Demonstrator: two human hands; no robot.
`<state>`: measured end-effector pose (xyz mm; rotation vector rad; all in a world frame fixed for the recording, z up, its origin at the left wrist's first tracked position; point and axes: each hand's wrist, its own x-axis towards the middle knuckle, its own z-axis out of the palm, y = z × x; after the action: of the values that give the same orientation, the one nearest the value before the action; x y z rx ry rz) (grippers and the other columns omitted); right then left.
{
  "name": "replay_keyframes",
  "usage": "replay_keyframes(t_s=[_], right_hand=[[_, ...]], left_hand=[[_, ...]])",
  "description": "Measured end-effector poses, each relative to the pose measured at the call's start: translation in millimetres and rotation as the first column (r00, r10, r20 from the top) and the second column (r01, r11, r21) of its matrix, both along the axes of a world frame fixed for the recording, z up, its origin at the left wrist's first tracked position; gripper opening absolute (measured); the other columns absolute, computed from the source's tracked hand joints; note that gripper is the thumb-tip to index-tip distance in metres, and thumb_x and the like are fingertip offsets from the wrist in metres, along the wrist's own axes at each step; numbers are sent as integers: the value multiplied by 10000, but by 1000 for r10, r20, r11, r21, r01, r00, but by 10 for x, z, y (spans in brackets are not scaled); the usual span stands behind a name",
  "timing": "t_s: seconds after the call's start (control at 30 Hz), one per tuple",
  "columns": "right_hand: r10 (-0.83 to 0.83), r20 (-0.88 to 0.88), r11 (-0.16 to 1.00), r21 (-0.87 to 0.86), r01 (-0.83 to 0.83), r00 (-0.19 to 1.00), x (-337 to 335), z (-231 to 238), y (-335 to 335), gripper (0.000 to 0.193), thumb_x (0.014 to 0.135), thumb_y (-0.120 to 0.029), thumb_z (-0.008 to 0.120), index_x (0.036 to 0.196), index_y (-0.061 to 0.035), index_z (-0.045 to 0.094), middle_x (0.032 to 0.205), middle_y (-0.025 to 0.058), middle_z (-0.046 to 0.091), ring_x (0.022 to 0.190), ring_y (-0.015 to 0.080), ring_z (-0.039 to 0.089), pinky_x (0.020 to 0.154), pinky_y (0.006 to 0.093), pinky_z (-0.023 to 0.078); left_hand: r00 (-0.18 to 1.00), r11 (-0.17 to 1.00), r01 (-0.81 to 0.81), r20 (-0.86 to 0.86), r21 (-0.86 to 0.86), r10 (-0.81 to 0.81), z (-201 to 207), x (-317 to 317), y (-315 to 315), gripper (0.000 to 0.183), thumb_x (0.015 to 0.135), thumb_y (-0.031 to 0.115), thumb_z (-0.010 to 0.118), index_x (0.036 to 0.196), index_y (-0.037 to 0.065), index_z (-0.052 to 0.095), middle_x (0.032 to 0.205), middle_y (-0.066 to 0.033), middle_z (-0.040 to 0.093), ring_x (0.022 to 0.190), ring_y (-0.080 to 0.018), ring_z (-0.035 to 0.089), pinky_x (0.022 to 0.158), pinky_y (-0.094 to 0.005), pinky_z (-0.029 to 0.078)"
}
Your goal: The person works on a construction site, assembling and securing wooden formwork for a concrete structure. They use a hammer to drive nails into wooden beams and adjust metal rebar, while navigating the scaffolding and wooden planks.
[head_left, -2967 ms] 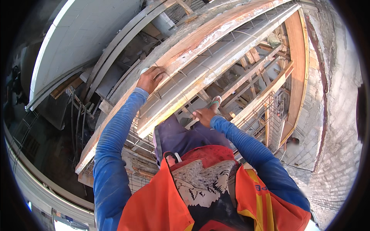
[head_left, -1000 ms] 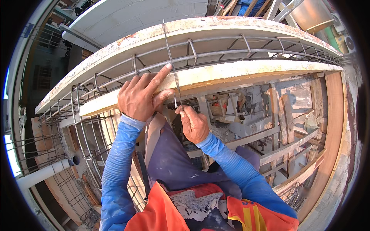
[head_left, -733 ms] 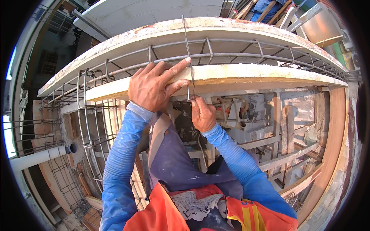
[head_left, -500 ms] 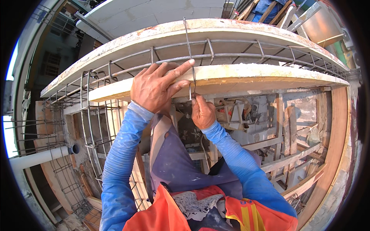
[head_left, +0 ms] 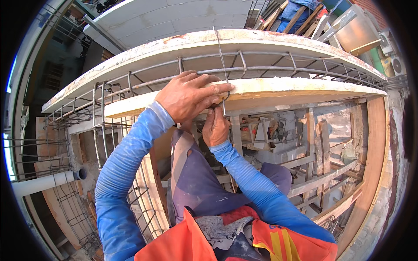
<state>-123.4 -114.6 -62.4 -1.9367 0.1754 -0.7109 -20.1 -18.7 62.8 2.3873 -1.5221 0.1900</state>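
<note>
My left hand (head_left: 188, 96) lies over the top edge of the near wooden board (head_left: 296, 86), index finger stretched across a thin tie wire (head_left: 223, 56). The wire runs from a nail (head_left: 214, 29) on the far board (head_left: 174, 45) over the gap to the near board and curls round its edge. Just below that edge, my right hand (head_left: 217, 127) is closed in a pinch on the wire's lower end, close beside a second nail (head_left: 224, 108) that sticks out. The fingertips partly hide the wire's end.
A rebar cage (head_left: 261, 66) lies between the two boards. Upright rebar (head_left: 99, 126) stands at left, near a grey pipe (head_left: 48, 182). Below are timber frames (head_left: 322, 178) and a plank (head_left: 370, 152). A block wall (head_left: 174, 19) rises beyond.
My right hand has shifted left and closer to my left hand, carrying the wire's end across from the nail's right side to its left. My left index finger now lies over the wire.
</note>
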Motion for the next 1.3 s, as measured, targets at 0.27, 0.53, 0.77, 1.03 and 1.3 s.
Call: replay_keyframes(t_s=[0.27, 0.53, 0.77, 1.03, 1.3], right_hand=[[36, -141, 981, -184, -62, 989, -194, 2, -275, 178, 941, -94, 532, 1081, 12, 564, 688, 242, 612, 626, 417, 624, 526, 474, 469], [229, -53, 968, -92, -233, 972, -443, 493, -433, 153, 988, -138, 498, 1012, -18, 590, 688, 192, 599, 589, 371, 621, 514, 395, 454], [336, -162, 929, -109, -355, 928, -498, 545, -637, 154, 991, -136, 498, 1037, -25, 594, 741, 148, 628, 596, 319, 633, 538, 361, 463], [432, -147, 879, -151, -452, 890, -427, 541, -803, 128, 925, -23, 559, 1047, 12, 573, 844, 161, 675, 704, 313, 689, 598, 362, 538], [507, -190, 838, -118, -533, 841, -448, 629, -934, 189, 913, 1, 566, 1100, 21, 577, 812, 162, 680, 680, 290, 697, 571, 344, 543]], left_hand=[[997, 996, 63, -58, 60, -59, 11, 27, 22, 398, 909, 204, 577, 1285, 278, 468, 1249, -86, 541, 1081, -346, 604, 963, -431, 513], [989, 995, 90, -124, 51, -83, 55, 34, 35, 385, 876, 156, 614, 1237, 209, 490, 1286, -82, 516, 1066, -324, 612, 863, -420, 561], [982, 996, 63, -180, 58, -52, 156, -11, 20, 379, 845, 110, 631, 1196, 195, 518, 1295, -86, 493, 1009, -330, 635, 834, -421, 572], [984, 993, 116, -139, 24, -111, 107, 53, 32, 400, 824, 99, 633, 1188, 206, 507, 1345, -55, 462, 984, -328, 641, 812, -405, 577], [980, 988, 155, -128, -7, -155, 90, 91, 60, 503, 748, 65, 671, 1207, 193, 510, 1340, -40, 481, 1054, -319, 612, 812, -398, 580]])
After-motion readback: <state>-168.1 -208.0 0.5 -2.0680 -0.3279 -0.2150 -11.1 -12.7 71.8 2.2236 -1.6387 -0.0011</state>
